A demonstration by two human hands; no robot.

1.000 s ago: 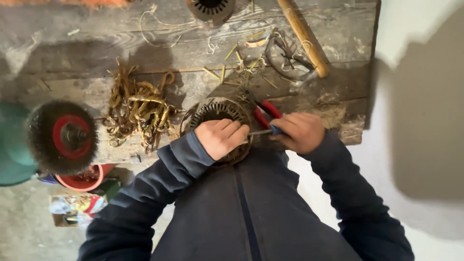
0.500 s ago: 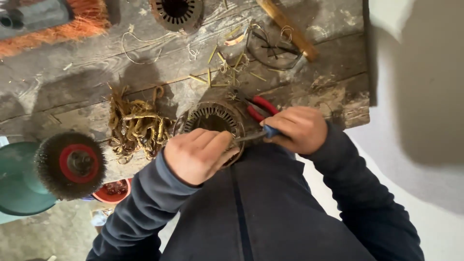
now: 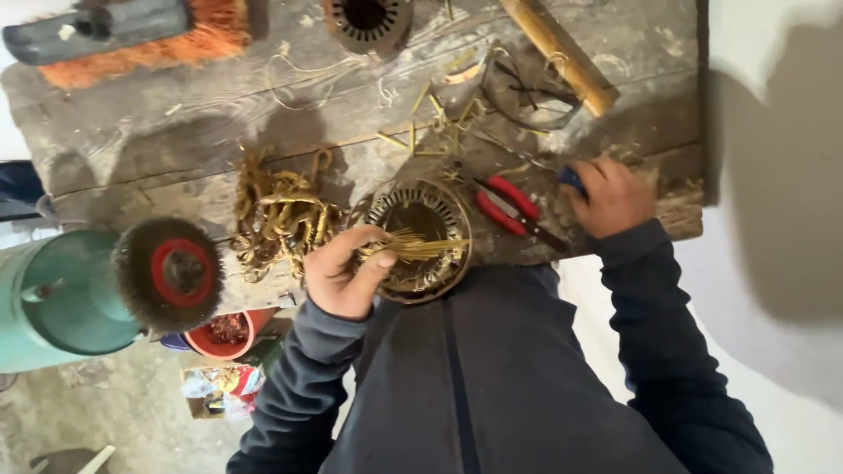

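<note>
A round motor stator (image 3: 420, 237) with slotted teeth lies at the near edge of a worn wooden bench (image 3: 219, 132). My left hand (image 3: 341, 274) is closed on a bundle of yellowish copper wire strands (image 3: 413, 249) that stretches across the stator's opening. My right hand (image 3: 615, 197) rests on the bench to the right, its fingers over a blue-handled tool (image 3: 572, 179). Red-handled pliers (image 3: 507, 205) lie between the stator and my right hand.
A heap of pulled copper wire (image 3: 281, 219) lies left of the stator. A wire wheel (image 3: 169, 274) on a green grinder (image 3: 53, 303) stands at the left. A second stator (image 3: 367, 19), a wooden handle (image 3: 558, 54), an orange brush (image 3: 140, 35) and wire scraps lie further back.
My right hand left the stator and moved right onto the bench with the blue-handled tool. My left hand lifted off the stator's top and now grips a wire bundle.
</note>
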